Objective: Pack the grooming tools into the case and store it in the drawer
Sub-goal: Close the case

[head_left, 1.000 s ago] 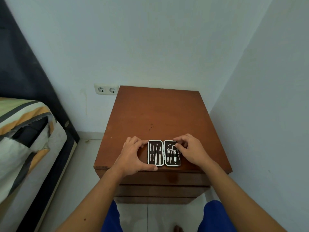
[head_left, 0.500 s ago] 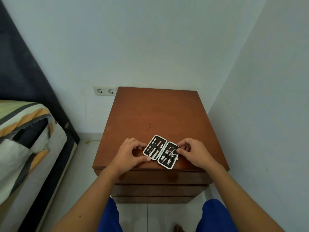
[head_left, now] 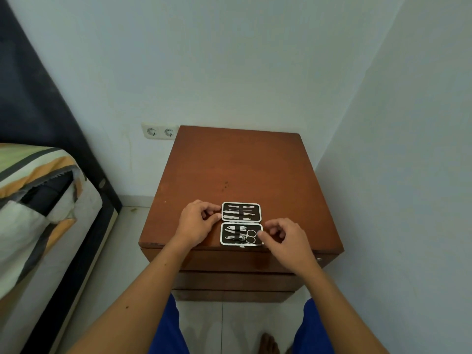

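Observation:
A small black grooming case (head_left: pixel 241 223) with a white rim lies spread flat near the front edge of a brown wooden nightstand (head_left: pixel 237 169). Its far half holds several slim metal tools under a strap. Its near half holds scissors (head_left: pixel 249 236), a clipper and a file. My left hand (head_left: pixel 198 222) rests at the case's left edge, fingertips touching the far half. My right hand (head_left: pixel 282 237) is at the right edge of the near half, fingers curled and touching its rim. Closed drawer fronts (head_left: pixel 229 279) show below the top.
A bed with a striped cover (head_left: pixel 38 200) stands at the left beside a dark headboard (head_left: pixel 38 103). Light blue walls close in behind and on the right. A double wall socket (head_left: pixel 159 131) sits left of the nightstand. My blue-clad knees and a foot are below.
The open case has been turned about a quarter turn on the tabletop, from halves side by side to one half behind the other. Both hands shifted with it.

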A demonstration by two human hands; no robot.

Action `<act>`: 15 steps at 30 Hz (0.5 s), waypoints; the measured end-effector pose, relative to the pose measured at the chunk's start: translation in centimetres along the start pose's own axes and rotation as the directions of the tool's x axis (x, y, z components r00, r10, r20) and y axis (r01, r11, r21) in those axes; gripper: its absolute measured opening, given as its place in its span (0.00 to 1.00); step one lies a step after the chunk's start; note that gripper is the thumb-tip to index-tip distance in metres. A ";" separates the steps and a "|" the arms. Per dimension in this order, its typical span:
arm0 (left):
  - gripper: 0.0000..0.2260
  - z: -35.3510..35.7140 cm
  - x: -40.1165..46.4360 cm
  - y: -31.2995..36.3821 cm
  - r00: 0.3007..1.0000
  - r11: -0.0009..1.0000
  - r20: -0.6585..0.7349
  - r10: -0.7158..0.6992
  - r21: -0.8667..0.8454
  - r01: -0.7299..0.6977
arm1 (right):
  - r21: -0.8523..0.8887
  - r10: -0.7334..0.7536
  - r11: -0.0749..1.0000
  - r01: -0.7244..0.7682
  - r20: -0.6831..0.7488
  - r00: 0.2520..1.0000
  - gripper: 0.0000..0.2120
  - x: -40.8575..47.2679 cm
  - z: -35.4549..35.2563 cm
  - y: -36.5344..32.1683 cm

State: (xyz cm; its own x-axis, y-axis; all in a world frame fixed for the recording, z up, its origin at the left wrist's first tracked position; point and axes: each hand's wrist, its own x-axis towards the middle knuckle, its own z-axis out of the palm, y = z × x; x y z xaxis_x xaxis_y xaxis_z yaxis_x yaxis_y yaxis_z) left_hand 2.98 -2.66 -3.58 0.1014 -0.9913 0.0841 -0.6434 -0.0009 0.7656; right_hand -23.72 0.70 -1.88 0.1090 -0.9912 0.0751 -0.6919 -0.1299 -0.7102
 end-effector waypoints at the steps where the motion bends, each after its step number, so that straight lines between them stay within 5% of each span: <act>1: 0.09 0.2 -0.1 0.1 1.000 1.000 -0.008 -0.007 0.011 0.007 | 0.006 0.020 1.000 -0.020 -0.009 1.000 0.11 0.9 0.1 0.1; 6: 0.12 1.0 -0.5 1.3 0.994 0.994 -0.009 -0.105 0.032 0.106 | -0.002 0.100 0.995 -0.100 0.067 0.993 0.12 4.9 1.2 -0.7; 11: 0.11 0.5 -0.5 2.1 0.963 0.881 0.076 -0.259 -0.391 0.268 | 0.310 0.251 0.915 -0.259 0.068 0.966 0.07 6.0 0.6 -0.9; 15: 0.11 0.0 -2.7 2.8 0.974 0.861 0.042 -0.224 -0.459 0.218 | 0.437 0.206 0.875 -0.211 0.059 0.977 0.06 4.0 -0.2 -1.2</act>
State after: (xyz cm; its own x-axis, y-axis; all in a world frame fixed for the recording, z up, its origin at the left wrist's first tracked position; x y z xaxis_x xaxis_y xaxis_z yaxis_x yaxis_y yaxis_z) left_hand 0.87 0.02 -1.68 0.2104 -0.9707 -0.1164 -0.1836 -0.1562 0.9705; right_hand -22.60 -3.10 -0.62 0.0063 -0.9934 -0.1142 -0.3165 0.1064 -0.9426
